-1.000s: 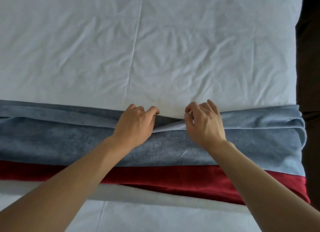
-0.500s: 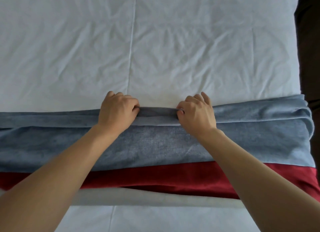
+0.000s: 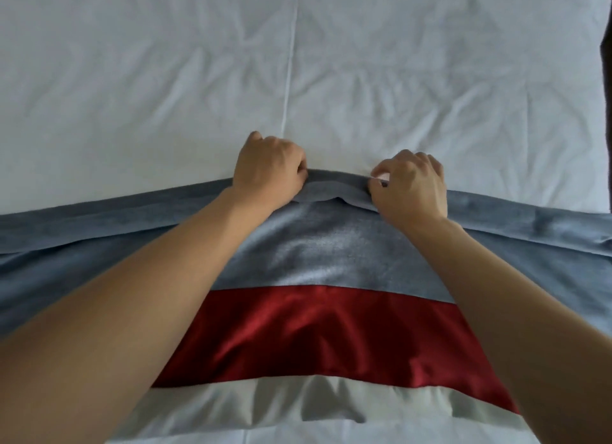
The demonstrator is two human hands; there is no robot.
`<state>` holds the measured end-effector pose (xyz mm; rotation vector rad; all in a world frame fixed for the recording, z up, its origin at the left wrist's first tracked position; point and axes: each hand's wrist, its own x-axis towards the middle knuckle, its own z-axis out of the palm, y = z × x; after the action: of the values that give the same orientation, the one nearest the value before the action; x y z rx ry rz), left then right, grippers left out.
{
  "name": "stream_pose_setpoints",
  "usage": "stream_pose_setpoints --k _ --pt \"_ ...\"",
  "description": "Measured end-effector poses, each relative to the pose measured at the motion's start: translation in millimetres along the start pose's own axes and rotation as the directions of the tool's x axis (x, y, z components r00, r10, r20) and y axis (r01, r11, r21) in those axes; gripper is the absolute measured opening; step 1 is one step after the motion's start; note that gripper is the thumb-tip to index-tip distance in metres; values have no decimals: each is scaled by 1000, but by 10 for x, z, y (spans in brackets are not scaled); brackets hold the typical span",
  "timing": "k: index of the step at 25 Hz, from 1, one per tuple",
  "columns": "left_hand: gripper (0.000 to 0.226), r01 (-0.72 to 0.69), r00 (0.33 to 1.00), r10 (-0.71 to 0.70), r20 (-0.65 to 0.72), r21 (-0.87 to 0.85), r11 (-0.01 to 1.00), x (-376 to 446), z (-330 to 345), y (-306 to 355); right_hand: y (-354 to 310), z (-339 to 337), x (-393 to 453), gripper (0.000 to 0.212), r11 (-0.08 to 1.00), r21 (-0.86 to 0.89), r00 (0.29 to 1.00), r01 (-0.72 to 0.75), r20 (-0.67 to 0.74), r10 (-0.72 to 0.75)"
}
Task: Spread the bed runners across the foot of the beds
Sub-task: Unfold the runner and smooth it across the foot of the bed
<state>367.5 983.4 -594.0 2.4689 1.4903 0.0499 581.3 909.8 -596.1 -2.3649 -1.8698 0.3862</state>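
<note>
- A bed (image 3: 132, 79) covered in a wrinkled white sheet fills almost the whole view, seen from above; a straight seam runs down the sheet near the middle.
- A bed runner (image 3: 314, 245) lies across the near part of the bed, stretching from the left edge of the view to the right edge. It is blue-grey, with a red satin band (image 3: 314, 337) along its near side and a pale grey strip nearer still.
- The far edge of the runner is folded over on itself and is drawn up into a hump at the middle, where both hands grip it.
- The left hand (image 3: 268, 168) is curled into a fist around the folded far edge, knuckles up.
- The right hand (image 3: 410, 185), just beside it on the same edge, has its fingers curled and pinches the fold between thumb and fingertips.
- Both bare forearms reach in from the near corners and lie over the runner.
</note>
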Motion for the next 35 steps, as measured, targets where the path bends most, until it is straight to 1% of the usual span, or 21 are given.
stream_pose_setpoints --k 2,3,6,8,11,14,16,18,21,22,24,26,28,29,32,35 --pt "15 17 998 -18 58 18 1000 -134 13 -197 -91 84 3 20 997 -4 997 74 18 -74" --pt "15 38 997 -40 62 36 999 -163 1 -311 -111 100 32 20 997 -11 997 76 16 -76" --pt "16 67 998 -67 -1 78 995 -134 -1 -470 -155 86 125 19 1000 -25 1000 -12 14 12" --pt "16 68 998 -67 -12 65 996 -137 26 -441 -246 95 117 21 999 -46 1000 -18 19 19" --pt "15 77 997 -77 2 8 997 -397 15 -603 -579 133 36 27 992 -61 993 112 33 -110" --pt "14 129 992 -129 -16 11 992 -827 -134 -1152 -1202 270 -9 26 973 -17 972 232 44 -231" --pt "14 189 982 -189 -18 23 982 -1073 -270 -1608 -1690 404 -8 25 955 34 953 296 53 -297" --pt "13 253 967 -254 21 44 966 -1305 -393 -2133 -2175 559 -44 23 929 47 927 367 64 -370" --pt "11 305 941 -314 130 81 949 -1556 -513 -2788 -2718 736 -105 21 903 36 899 429 80 -430" --pt "8 306 937 -315 154 81 949 -1626 -541 -2970 -2875 793 -115 20 897 33 893 441 86 -442" --pt "5 268 951 -275 144 66 961 -1669 -592 -3191 -3083 864 -96 19 884 3 879 468 99 -466" --pt "8 205 976 -210 59 76 976 -1539 -662 -3303 -3196 877 -19 18 890 -49 889 454 93 -448" --pt "9 171 985 -169 -30 106 980 -1292 -733 -3365 -3255 847 108 16 919 -90 923 384 40 -382" --pt "9 163 986 -160 -39 117 980 -1188 -751 -3377 -3279 841 164 15 928 -108 934 358 26 -357" --pt "8 147 988 -151 29 100 984 -1106 -736 -3435 -3418 883 209 15 928 -106 934 356 43 -354" --pt "7 190 979 -194 61 74 979 -1341 -784 -3672 -3717 1015 154 15 897 -57 899 438 25 -438"
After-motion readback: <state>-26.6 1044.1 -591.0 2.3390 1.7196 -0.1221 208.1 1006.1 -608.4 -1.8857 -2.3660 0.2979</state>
